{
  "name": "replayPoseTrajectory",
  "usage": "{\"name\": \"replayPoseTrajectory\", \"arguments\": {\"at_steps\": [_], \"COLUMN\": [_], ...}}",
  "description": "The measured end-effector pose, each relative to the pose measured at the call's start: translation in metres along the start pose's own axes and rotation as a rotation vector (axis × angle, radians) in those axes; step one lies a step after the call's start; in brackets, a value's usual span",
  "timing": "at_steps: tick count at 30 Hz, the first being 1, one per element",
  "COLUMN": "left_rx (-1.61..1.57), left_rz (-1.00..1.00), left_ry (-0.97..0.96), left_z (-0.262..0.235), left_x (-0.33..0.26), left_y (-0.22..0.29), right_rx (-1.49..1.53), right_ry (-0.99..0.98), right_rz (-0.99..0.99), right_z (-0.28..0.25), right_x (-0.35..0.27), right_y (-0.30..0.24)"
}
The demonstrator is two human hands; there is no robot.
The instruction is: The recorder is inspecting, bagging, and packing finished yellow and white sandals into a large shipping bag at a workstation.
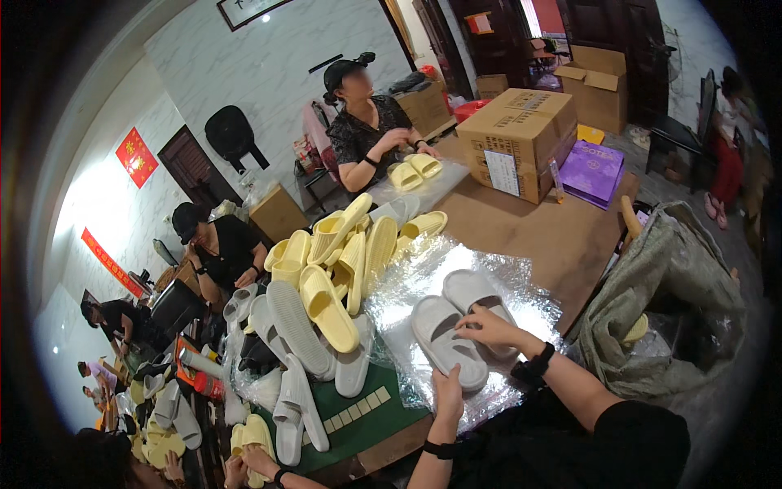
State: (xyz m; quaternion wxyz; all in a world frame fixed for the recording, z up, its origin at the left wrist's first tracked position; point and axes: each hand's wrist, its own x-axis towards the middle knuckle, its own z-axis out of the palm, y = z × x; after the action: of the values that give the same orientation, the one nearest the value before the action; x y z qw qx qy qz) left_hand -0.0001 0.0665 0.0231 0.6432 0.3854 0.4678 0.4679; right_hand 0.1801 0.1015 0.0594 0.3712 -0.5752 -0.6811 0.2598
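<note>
A pair of light grey slippers lies on a shiny clear plastic sheet [391, 326] at the table's near side. My left hand [446, 393] is closed on the heel edge of the left grey slipper [429, 319]. Above that slipper's footbed, my right hand [494, 328] has its fingers bent together, the tips close to the inner side. Whatever they may hold is too small to make out. The right grey slipper [468, 287] lies alongside, partly covered by my right hand.
Yellow slippers [327, 310] and grey slippers [297, 326] are heaped at left. A cardboard box [521, 134] and purple bag [593, 173] stand at the back right. A woven sack [652, 285] is at right. Across the table a person [366, 134] handles yellow slippers; another's hands [248, 464] work at lower left.
</note>
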Motion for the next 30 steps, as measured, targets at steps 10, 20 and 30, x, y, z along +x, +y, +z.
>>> {"name": "replayPoseTrajectory", "arguments": {"at_steps": [10, 20, 30], "left_rx": [1.289, 1.483, 1.264], "left_rz": [0.451, 0.621, 0.588], "left_ry": [-0.754, -0.545, -0.485], "left_z": [-0.018, -0.015, -0.04], "left_x": [-0.034, -0.041, -0.001], "left_y": [0.02, 0.001, -0.005], "right_rx": [-0.234, 0.465, 0.696], "right_ry": [-0.142, -0.313, -0.676], "right_rz": [0.187, 0.018, 0.284], "right_z": [0.003, -0.076, -0.085], "right_x": [0.011, -0.103, -0.13], "right_y": [0.003, -0.082, -0.045]}}
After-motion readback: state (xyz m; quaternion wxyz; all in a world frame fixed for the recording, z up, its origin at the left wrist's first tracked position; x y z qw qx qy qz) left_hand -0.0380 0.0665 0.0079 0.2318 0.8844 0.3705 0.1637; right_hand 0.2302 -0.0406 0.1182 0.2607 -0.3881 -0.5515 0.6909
